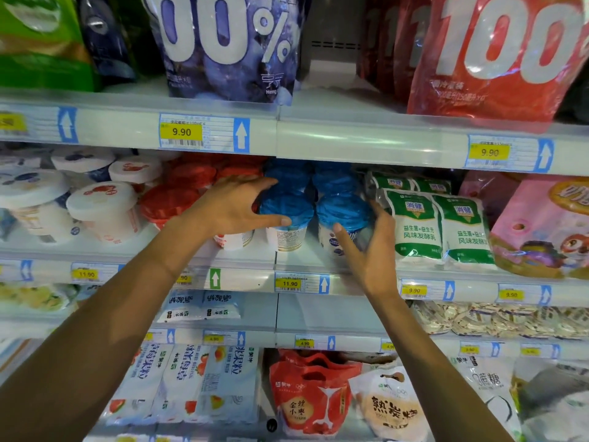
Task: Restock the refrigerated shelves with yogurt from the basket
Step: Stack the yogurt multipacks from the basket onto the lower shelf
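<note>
Blue-lidded yogurt cups stand in two rows on the middle shelf (242, 255). My left hand (232, 205) reaches in from the left with fingers spread; its thumb touches the rim of the front left blue-lidded cup (287, 212) and its fingertips lie near the cup behind. My right hand (366, 247) wraps the front right blue-lidded cup (342, 208), thumb on the front of the cup and fingers round its right side. The basket is not in view.
Red-lidded cups (169, 202) and white-lidded cups (102, 199) stand left of the blue ones. Green-and-white pouches (414, 224) press against the right of them, then a pink bag (541, 224). Large bags fill the shelf above; more pouches lie on the shelves below.
</note>
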